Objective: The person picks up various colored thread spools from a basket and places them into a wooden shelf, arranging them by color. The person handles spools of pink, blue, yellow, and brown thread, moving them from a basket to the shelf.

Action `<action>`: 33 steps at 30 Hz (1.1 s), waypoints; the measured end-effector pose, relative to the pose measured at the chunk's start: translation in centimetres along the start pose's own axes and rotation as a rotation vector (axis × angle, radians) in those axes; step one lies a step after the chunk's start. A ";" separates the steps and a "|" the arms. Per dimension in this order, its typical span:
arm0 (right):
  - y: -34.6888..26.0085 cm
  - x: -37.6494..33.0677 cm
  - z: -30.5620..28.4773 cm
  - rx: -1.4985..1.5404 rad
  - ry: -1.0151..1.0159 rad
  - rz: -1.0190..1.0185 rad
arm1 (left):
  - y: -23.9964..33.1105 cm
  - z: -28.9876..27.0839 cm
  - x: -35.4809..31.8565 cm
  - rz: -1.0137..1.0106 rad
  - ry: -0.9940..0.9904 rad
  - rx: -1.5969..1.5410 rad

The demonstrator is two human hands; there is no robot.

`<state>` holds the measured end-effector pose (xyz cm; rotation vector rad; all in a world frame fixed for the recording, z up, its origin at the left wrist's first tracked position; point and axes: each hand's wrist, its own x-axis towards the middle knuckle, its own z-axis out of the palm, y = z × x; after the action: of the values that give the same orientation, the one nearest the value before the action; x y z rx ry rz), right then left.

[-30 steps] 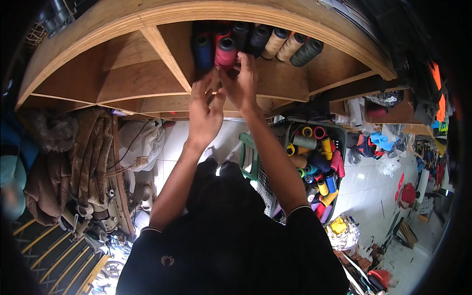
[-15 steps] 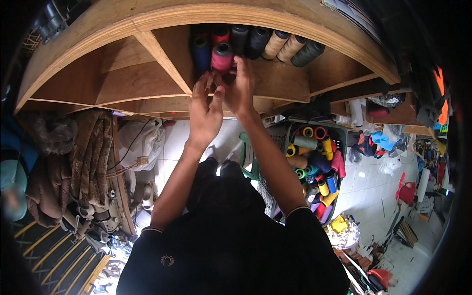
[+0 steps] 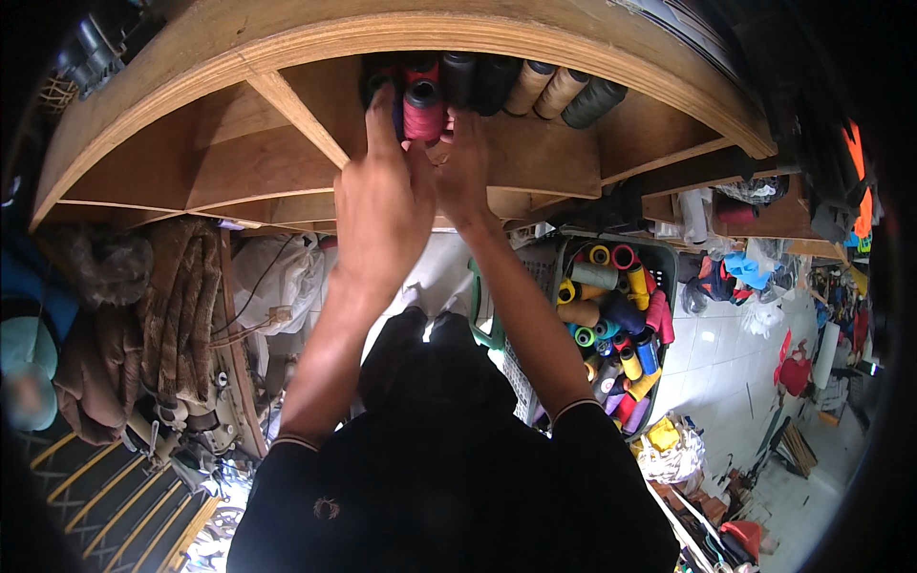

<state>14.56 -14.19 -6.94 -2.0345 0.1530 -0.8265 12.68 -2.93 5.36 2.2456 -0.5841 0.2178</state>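
Observation:
Both my hands reach up into a compartment of a wooden shelf unit [image 3: 535, 158]. A pink thread cone [image 3: 423, 113] lies there on its side, its open end toward me. My left hand [image 3: 382, 181] is raised in front of it, with a finger up against a dark blue cone [image 3: 374, 84] at its left. My right hand [image 3: 463, 158] holds the pink cone from the right side. Further right in the same compartment lies a row of cones: black [image 3: 458, 74], tan [image 3: 544, 88] and dark grey [image 3: 594, 100].
A grey-green plastic basket [image 3: 669, 277] full of coloured thread cones stands on the white tiled floor at my right. Brown fabric bundles [image 3: 143, 315] and a white bag [image 3: 277, 277] sit at the left. More clutter lies along the far right.
My hands have risen deeper into the shelf compartment and the pink cone has gone in with them. The view now sits closer to the shelf.

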 end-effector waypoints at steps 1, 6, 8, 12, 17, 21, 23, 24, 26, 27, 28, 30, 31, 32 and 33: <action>0.0 0.0 0.1 -0.006 0.022 -0.021 | 0.2 -0.2 0.8 -0.033 -0.068 0.107; -0.5 -0.2 -0.2 0.100 0.056 0.038 | -1.0 1.0 3.1 -0.056 -0.200 0.407; -0.8 -0.5 -0.4 0.158 0.102 0.094 | -1.2 1.7 2.9 -0.054 -0.110 0.379; -0.9 -1.8 -1.6 0.238 0.188 0.147 | -1.3 1.9 2.4 -0.085 -0.125 0.421; 0.2 -2.0 -2.7 0.215 0.076 0.122 | 0.2 -1.0 -2.5 -0.071 -0.008 0.254; -0.2 -1.6 -1.6 0.183 -0.010 0.040 | 0.6 -3.6 -7.2 -0.155 0.021 0.131; -0.4 -1.4 -0.5 0.180 -0.026 0.019 | 0.6 -4.5 -8.3 -0.154 0.021 0.139; -0.7 -1.2 0.1 0.129 -0.036 0.018 | 0.5 -5.0 -8.9 -0.158 0.021 0.156; -1.0 -0.6 1.3 0.025 -0.053 0.017 | 0.6 -5.4 -9.6 -0.184 0.020 0.156; -1.1 -0.4 1.7 0.011 -0.043 0.013 | 0.7 -5.4 -9.9 -0.205 0.020 0.139; -1.2 -0.3 2.0 -0.003 -0.032 0.009 | 0.7 -5.3 -10.1 -0.224 0.019 0.121; -1.2 -0.1 2.6 0.006 -0.018 0.005 | 0.3 -5.0 -10.6 -0.219 0.043 0.099; -1.2 -0.1 2.9 0.026 -0.013 0.008 | 0.2 -5.0 -10.7 -0.215 0.053 0.087; -1.1 0.0 3.1 0.046 -0.007 0.011 | 0.2 -5.0 -10.7 -0.216 0.048 0.085; -1.0 0.1 3.3 0.048 -0.003 0.010 | 0.2 -5.0 -10.6 -0.217 0.042 0.084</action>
<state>16.43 -11.28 -7.29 -1.9887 0.1410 -0.8133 3.39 4.26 5.36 2.3591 -0.3100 0.1814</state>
